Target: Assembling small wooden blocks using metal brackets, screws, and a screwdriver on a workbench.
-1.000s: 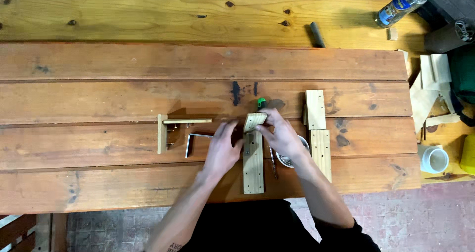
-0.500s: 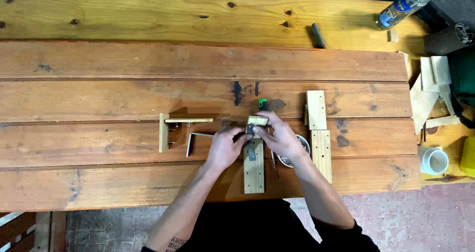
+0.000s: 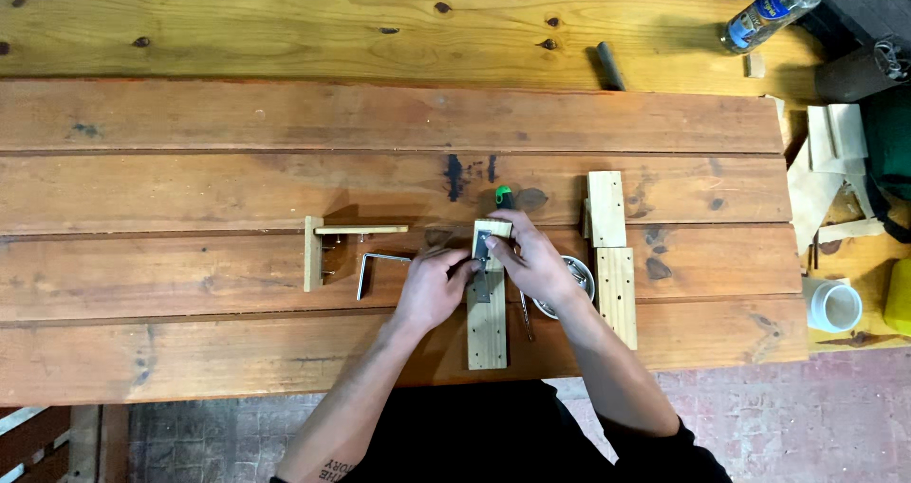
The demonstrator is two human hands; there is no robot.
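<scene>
Worn wooden planks form the desk (image 3: 285,160), seen from above. Both hands meet over a short wooden strip (image 3: 488,336) lying lengthwise near the front edge. The left hand (image 3: 432,288) curls its fingers against a small metal bracket (image 3: 482,272) on the strip's far end. The right hand (image 3: 533,260) is bent around a green-handled screwdriver (image 3: 503,196), also touching the strip. An angle bracket (image 3: 372,267) lies just to the left, two wooden blocks (image 3: 612,255) to the right.
</scene>
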